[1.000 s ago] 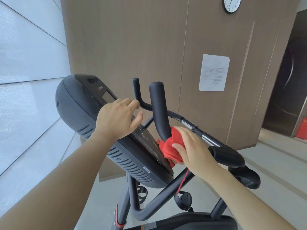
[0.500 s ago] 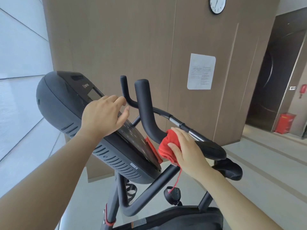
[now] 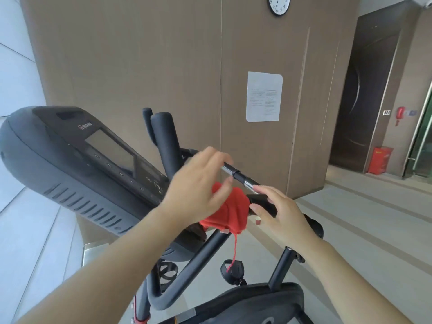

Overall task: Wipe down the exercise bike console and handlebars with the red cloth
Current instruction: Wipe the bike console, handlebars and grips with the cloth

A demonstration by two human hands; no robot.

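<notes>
While the red cloth (image 3: 230,212) bunches on the handlebar (image 3: 243,180) between both hands, the left hand (image 3: 198,185) pinches it, nearer; the right hand (image 3: 279,212) hovers spread just beside, bar running away rightward past the console (image 3: 70,160).

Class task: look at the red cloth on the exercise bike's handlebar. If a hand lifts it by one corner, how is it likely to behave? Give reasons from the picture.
The red cloth is probably floppy: it drapes in folds over the handlebar. It looks light for its size, since it sits bunched there with neither hand clearly gripping it. The loose thread hanging below hints it may snag or fray if pulled.
</notes>
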